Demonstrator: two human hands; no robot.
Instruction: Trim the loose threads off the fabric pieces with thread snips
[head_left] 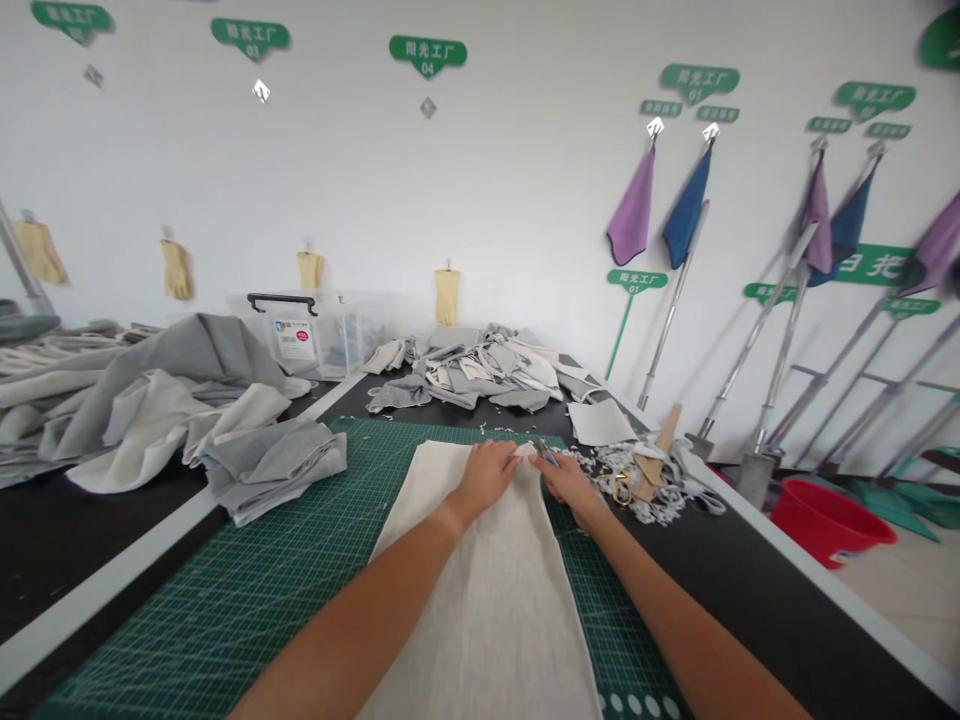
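A long strip of oatmeal linen-like cloth [480, 600] lies lengthwise on a green cutting mat [225, 620]. My left hand [487, 475] rests flat on the cloth's far end, holding nothing. Beside it, my right hand [566, 482] grips a small pair of metal scissors [546, 452], whose blades point towards the cloth's far edge. Both hands touch each other's fingertips or nearly so; I cannot tell which. Small white cloth trimmings [619, 478] lie just right of my right hand.
Folded grey and cream fabric [270, 465] is heaped left of the mat. A pile of cloth offcuts [480, 372] lies behind it, near a clear plastic box [307, 335]. A red basin [829, 520] stands on the floor at right, beyond the table's edge.
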